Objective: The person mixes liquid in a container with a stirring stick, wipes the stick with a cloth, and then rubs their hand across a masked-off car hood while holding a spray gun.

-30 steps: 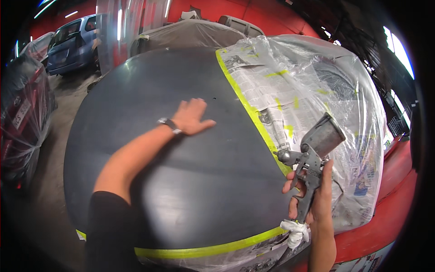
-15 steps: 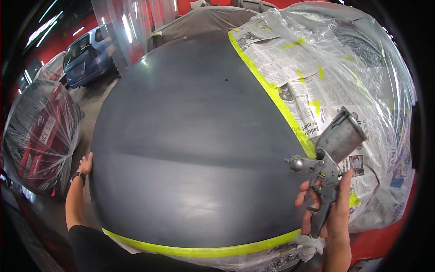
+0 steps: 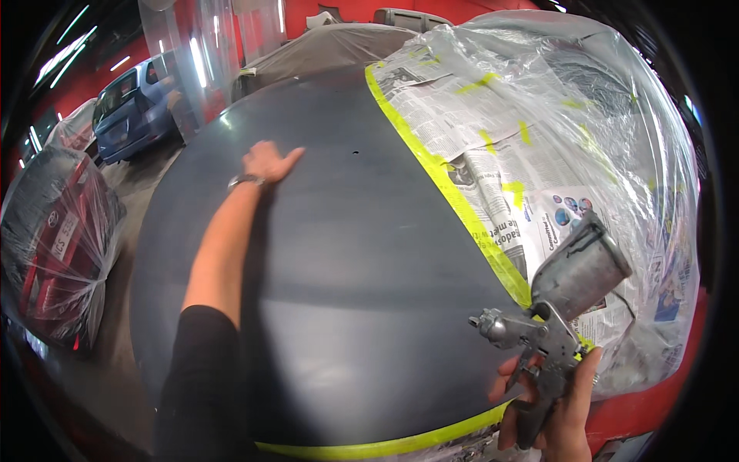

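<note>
A broad, dark grey car body panel [image 3: 339,239] fills the middle of the head view. Over its far left part my left hand [image 3: 267,162] is stretched out, thumb apart from the fingers, holding nothing; it lies on the panel or just above it. At the lower right my right hand [image 3: 568,420] is wrapped round the handle of a metal spray gun [image 3: 548,343]. The gun's cup points up and its nozzle faces left across the panel. Yellow masking tape [image 3: 431,165] borders the panel's right side, and another tape strip [image 3: 385,437] its near edge.
Newspaper [image 3: 539,158] and clear plastic sheeting [image 3: 643,131] cover the area right of the tape. Left of the panel stands a red car [image 3: 58,250] wrapped in plastic. A blue car [image 3: 127,119] is parked farther back; a sheet-covered shape [image 3: 323,50] lies behind the panel.
My left hand has moved from the panel's left edge forward and right, over its surface. The spray gun in my right hand is lower in view. The whole view has shifted slightly.
</note>
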`<state>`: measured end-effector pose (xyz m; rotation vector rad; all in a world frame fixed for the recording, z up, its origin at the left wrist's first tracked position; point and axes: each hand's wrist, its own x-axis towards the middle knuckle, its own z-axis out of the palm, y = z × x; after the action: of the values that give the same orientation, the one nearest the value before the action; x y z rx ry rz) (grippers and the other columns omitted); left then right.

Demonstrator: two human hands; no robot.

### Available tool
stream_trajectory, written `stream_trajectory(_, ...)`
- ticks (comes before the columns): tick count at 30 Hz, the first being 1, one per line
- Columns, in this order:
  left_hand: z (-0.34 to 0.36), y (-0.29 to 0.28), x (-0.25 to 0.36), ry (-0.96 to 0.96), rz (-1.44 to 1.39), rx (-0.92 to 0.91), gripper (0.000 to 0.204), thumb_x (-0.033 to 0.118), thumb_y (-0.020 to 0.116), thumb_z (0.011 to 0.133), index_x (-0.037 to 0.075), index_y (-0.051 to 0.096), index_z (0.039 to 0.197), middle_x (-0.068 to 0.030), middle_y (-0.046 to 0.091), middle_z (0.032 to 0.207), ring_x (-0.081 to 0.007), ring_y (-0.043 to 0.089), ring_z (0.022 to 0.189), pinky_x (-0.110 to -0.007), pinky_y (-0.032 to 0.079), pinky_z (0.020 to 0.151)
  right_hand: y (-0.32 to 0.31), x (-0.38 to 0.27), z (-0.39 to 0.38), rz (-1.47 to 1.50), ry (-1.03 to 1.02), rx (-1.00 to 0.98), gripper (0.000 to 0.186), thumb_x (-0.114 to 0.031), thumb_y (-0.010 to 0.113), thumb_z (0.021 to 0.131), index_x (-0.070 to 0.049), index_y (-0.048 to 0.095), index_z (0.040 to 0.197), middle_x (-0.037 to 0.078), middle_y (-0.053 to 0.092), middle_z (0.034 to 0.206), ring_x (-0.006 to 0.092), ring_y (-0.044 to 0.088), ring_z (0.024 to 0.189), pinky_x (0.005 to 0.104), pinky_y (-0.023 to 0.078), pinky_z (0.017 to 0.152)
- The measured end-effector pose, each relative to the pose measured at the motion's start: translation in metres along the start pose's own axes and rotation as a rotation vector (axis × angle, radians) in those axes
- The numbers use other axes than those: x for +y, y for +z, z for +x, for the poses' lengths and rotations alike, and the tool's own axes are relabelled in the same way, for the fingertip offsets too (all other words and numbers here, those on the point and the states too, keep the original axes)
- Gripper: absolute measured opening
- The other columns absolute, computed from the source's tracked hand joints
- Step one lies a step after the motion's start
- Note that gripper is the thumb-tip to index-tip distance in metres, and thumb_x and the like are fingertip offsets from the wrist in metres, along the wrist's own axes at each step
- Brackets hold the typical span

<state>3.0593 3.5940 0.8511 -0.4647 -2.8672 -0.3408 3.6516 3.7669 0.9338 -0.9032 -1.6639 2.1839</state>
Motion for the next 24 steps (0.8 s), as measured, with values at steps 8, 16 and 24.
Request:
stream_trajectory(8,-0.043,0.035,0.202,0.812,-0.191,-0.074,0.108,0.079,0.045,0.089,-0.013,0.038,0.146,-0.0324,0.038,0.153,-0.0425,0.032,0.147,-0.056,0.022,0.121,-0.007,0.001,-0.006,0.146,-0.016,0.113,0.111,-0.092,0.013,0.085,0.007,0.057,0.110,0.025,0.067,0.079,0.0314,0.060,0.039,0.0355,0.049,0.032)
stream_trajectory(16,-0.244,-0.008,0.206,1.463,-0.325,-0.188,0.109,0.075,0.040,0.094,-0.017,0.024,0.150,-0.0355,0.021,0.161,-0.0441,0.016,0.153,-0.053,0.012,0.126,-0.003,0.004,-0.031,0.108,-0.130,0.072,0.104,-0.087,0.019,0.090,0.009,0.057,0.106,0.025,0.066,0.076,0.0318,0.057,0.035,0.0350,0.048,0.030)
stream_trajectory(24,-0.417,-0.047,0.167,1.977,-0.882,-0.932,0.065,0.037,0.063,0.096,-0.008,0.044,0.139,-0.0263,0.052,0.135,-0.0369,0.049,0.131,-0.051,0.037,0.110,0.002,0.007,-0.067,0.201,-0.218,0.144,0.095,-0.081,0.023,0.095,0.007,0.057,0.105,0.028,0.065,0.083,0.0321,0.053,0.034,0.0355,0.046,0.027)
